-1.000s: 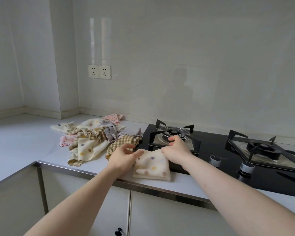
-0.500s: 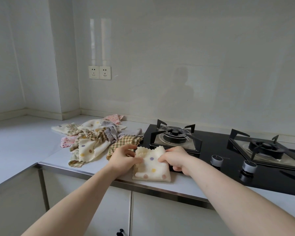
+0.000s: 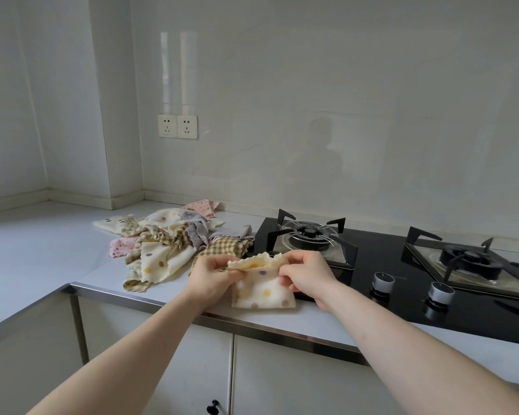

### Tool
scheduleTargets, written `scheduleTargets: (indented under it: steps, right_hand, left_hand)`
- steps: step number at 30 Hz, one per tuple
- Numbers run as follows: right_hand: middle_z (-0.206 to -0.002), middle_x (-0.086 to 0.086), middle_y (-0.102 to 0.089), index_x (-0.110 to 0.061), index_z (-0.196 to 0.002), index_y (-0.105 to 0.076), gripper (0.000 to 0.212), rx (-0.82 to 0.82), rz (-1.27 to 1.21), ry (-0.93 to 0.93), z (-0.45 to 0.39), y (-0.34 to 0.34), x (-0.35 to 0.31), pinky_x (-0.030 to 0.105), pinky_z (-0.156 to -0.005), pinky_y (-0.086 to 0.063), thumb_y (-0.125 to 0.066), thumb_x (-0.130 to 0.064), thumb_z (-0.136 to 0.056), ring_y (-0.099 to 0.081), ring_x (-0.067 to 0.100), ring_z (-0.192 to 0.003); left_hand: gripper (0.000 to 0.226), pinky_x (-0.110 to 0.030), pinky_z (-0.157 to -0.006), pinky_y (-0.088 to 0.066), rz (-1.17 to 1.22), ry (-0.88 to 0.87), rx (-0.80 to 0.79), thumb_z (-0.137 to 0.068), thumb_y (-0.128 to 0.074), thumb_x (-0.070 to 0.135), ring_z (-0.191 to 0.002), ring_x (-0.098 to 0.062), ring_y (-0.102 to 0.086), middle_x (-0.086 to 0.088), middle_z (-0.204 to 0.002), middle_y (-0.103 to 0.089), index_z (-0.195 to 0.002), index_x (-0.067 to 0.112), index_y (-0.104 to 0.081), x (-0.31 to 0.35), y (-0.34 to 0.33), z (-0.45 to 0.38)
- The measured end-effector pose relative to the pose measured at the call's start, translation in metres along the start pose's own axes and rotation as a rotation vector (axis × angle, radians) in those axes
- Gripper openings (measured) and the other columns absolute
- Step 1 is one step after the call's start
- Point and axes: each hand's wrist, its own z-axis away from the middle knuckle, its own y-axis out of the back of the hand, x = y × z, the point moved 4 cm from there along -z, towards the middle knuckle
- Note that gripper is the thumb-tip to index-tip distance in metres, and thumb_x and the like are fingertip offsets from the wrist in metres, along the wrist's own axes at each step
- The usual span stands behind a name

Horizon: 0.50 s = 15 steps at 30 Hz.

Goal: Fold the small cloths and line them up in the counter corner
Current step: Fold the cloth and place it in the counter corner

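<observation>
Both hands pinched the far edge of a cream dotted cloth (image 3: 262, 292): left hand (image 3: 212, 272) at its left corner, right hand (image 3: 307, 269) at its right. That edge was lifted off the tabletop (image 3: 42, 250), running left to right between the hands (near edge lying flat). An unfolded pile of cloths (image 3: 168, 238) lay just left.

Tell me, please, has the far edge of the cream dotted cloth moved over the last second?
Yes. The far edge of the cream dotted cloth has lifted off the white counter and come toward the steel counter edge, pinched by the left hand and right hand.
</observation>
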Motion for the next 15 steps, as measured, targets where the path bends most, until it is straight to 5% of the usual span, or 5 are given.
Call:
scheduleTargets:
  steps: [3, 7, 11, 15]
  right_hand:
    - [-0.088, 0.001, -0.077, -0.017, -0.085, -0.077, 0.023, 0.031, -0.031, 0.017, 0.002, -0.002, 0.006, 0.036, -0.066, -0.062, -0.061, -0.001, -0.082, -0.078, 0.021, -0.076]
    - [-0.086, -0.003, -0.075, -0.018, -0.085, -0.074, 0.023, 0.065, 0.133, 0.144, 0.012, 0.002, 0.010, 0.026, -0.055, -0.057, -0.060, -0.001, -0.087, -0.071, 0.007, -0.060]
    - [-0.075, -0.010, -0.075, -0.028, -0.084, -0.070, 0.018, 0.059, 0.399, 0.285, 0.019, 0.008, 0.020, 0.031, -0.064, -0.058, -0.062, -0.012, -0.089, -0.071, 0.004, -0.070]
    - [-0.089, -0.015, -0.068, -0.033, -0.084, -0.062, 0.010, 0.086, 0.575, 0.395, 0.022, 0.006, 0.028, 0.030, -0.070, -0.053, -0.059, -0.025, -0.089, -0.059, 0.005, -0.088]
  left_hand:
    - [0.018, -0.026, -0.064, -0.054, 0.064, -0.013, 0.023, -0.079, -0.079, -0.007, -0.065, -0.018, -0.067, -0.013, -0.075, -0.076, -0.085, 0.010, -0.081, 0.002, 0.003, 0.004]
    - [0.021, -0.025, -0.081, -0.055, -0.040, -0.022, -0.029, -0.077, -0.083, 0.006, -0.084, -0.010, -0.073, 0.002, -0.089, -0.080, -0.087, 0.024, -0.084, 0.001, -0.001, 0.004]
    - [0.021, -0.015, -0.065, -0.049, -0.201, -0.025, -0.056, -0.073, -0.081, 0.010, -0.071, -0.004, -0.066, 0.005, -0.086, -0.079, -0.085, 0.028, -0.082, 0.004, -0.009, 0.008]
    - [0.005, -0.009, -0.068, -0.043, -0.256, -0.049, -0.070, -0.074, -0.077, 0.020, -0.082, 0.001, -0.066, 0.012, -0.091, -0.075, -0.075, 0.023, -0.081, 0.006, -0.010, 0.009]
